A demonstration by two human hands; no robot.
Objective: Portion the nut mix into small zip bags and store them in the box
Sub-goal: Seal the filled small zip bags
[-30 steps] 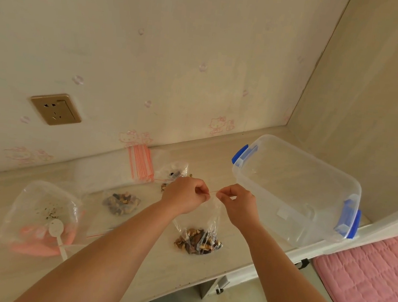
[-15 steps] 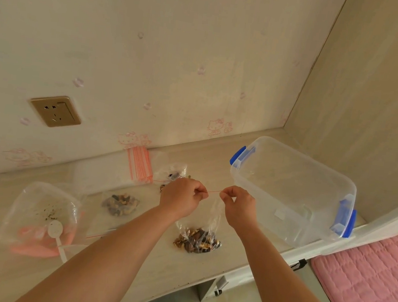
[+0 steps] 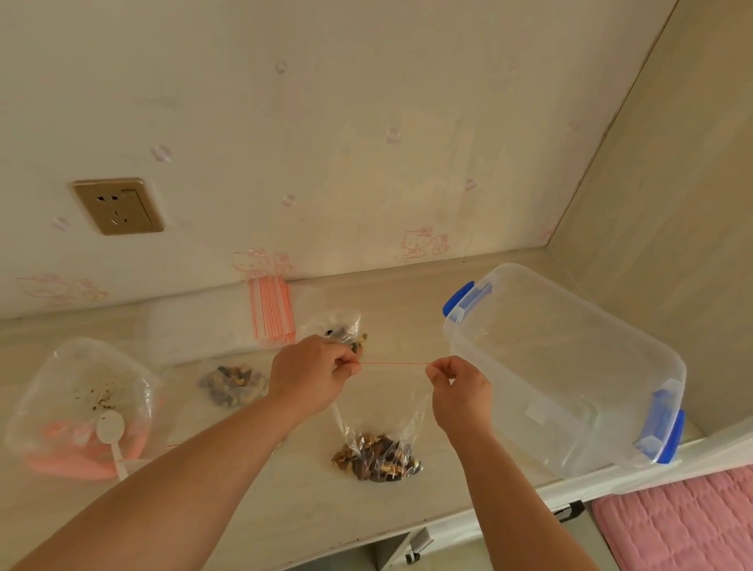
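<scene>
Your left hand (image 3: 311, 371) and right hand (image 3: 461, 391) still pinch the zip bag (image 3: 377, 445) by its red seal, now spread farther apart, stretching it taut.

The left hand (image 3: 311, 369) hides part of a nut bag (image 3: 337, 325) behind it; both forearms run off the bottom edge

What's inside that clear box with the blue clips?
Nothing that I can see: the box looks empty, with no bags in it yet. The right hand covers a bit of its near left wall.
</scene>
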